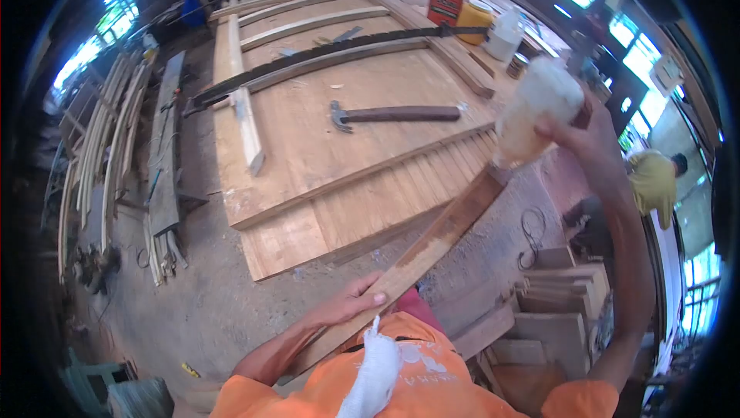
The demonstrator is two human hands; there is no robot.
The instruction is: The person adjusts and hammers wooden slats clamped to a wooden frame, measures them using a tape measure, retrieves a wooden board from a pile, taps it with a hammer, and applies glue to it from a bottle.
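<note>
My left hand [351, 300] is closed around the near part of a long wooden strip [432, 245], which runs up and to the right from my body. The far half of the strip has a darker brown face. My right hand [578, 129] grips a translucent, whitish plastic bottle [539, 102], tilted with its lower end at the strip's far end. Whether it touches the wood, I cannot tell. Beyond the strip, a claw hammer [397, 114] with a brown handle lies on a large wooden panel [308, 156].
A dark bar clamp [324, 60] spans the panel's frame. A yellow tub [474, 21] and a white jug [505, 35] stand at the back right. Wood offcuts [555, 310] are stacked at lower right, long strips [116, 141] at left. A person in yellow [655, 183] is at far right.
</note>
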